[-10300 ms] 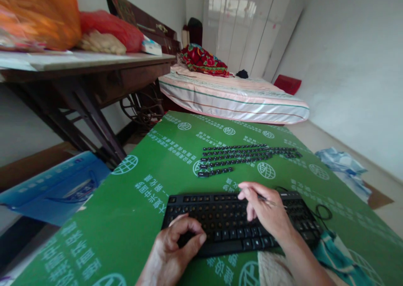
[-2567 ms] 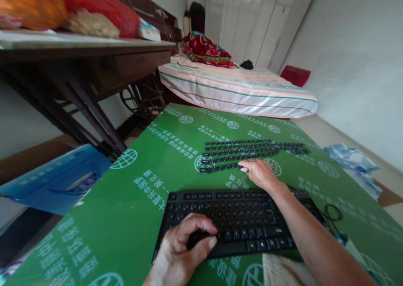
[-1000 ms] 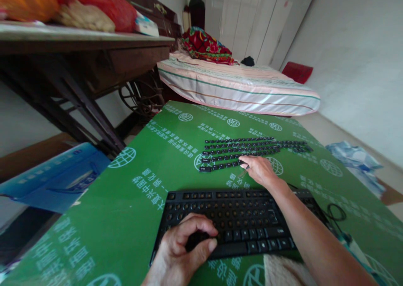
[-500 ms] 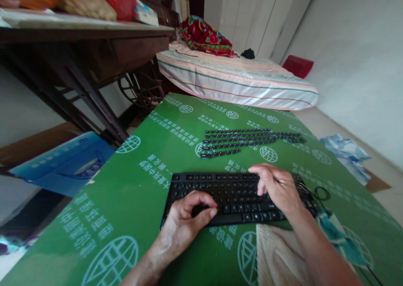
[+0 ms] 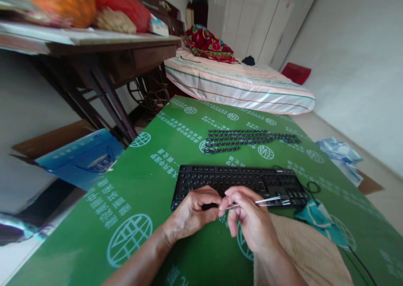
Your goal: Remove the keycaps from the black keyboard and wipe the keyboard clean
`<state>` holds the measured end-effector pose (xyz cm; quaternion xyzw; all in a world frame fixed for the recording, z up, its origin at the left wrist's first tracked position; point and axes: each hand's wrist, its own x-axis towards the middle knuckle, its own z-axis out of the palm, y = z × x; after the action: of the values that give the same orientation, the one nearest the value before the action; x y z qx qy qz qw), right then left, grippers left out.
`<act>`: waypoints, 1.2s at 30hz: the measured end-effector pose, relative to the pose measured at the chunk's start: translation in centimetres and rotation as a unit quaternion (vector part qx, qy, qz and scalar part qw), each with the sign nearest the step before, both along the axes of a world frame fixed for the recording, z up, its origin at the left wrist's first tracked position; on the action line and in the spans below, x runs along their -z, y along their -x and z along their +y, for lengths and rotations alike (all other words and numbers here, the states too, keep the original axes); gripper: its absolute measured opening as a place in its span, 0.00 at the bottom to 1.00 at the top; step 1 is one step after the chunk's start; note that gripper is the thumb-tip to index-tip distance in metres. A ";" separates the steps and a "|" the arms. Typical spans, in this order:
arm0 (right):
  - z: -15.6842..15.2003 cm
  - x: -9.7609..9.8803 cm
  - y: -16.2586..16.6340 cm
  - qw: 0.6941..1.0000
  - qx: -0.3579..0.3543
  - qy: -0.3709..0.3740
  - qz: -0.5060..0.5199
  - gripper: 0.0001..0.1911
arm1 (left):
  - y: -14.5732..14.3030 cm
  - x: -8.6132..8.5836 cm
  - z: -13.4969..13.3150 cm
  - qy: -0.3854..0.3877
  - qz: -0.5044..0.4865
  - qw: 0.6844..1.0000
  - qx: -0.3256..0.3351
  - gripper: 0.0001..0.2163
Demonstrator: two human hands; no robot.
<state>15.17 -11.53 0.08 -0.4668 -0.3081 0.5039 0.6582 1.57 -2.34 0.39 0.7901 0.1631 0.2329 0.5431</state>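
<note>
Left hand point(image 5: 197, 210): thumb and fingers curled into a ring, tips meeting those of the right hand in front of the keyboard's near edge; whether anything is pinched between them cannot be told.

Right hand point(image 5: 247, 219): closed around slim metal tweezers point(image 5: 272, 201), whose length extends to the right, past the back of the hand. The two hands touch at the fingertips.

Keyboard point(image 5: 233, 174): black, lying flat on the green table point(image 5: 163, 256), just beyond the hands; bare key mounts show across much of its main block. Cable point(image 5: 313, 187) looped at its right end.

Keycaps point(image 5: 248, 139): black, laid in long rows beyond the keyboard, apart from it; the nearest row is the shortest.

Beige cloth point(image 5: 302, 248): spread under the right forearm. Teal cloth point(image 5: 327, 223): crumpled, beside the keyboard's right end.

Bed point(image 5: 239, 84): past the table's far edge, with a red blanket point(image 5: 208, 44) heaped on it.
</note>
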 end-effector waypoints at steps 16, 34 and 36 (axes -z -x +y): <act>-0.9 0.0 -1.2 0.988 0.000 0.149 -0.036 0.21 | 0.0 0.4 -0.2 -0.089 0.005 0.995 0.032 0.12; 1.8 -1.7 -3.3 0.951 0.021 0.178 -0.251 0.19 | -0.7 2.0 -0.2 -0.045 -0.022 0.983 -0.178 0.06; 2.1 -1.7 -3.1 0.939 0.009 0.194 -0.284 0.18 | -0.8 2.1 -0.2 -0.035 -0.029 0.981 -0.187 0.06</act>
<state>18.26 -9.40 1.77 -0.7116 -0.3745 0.3945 0.4447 2.37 -2.54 -1.76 0.7569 0.2835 0.3587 0.4669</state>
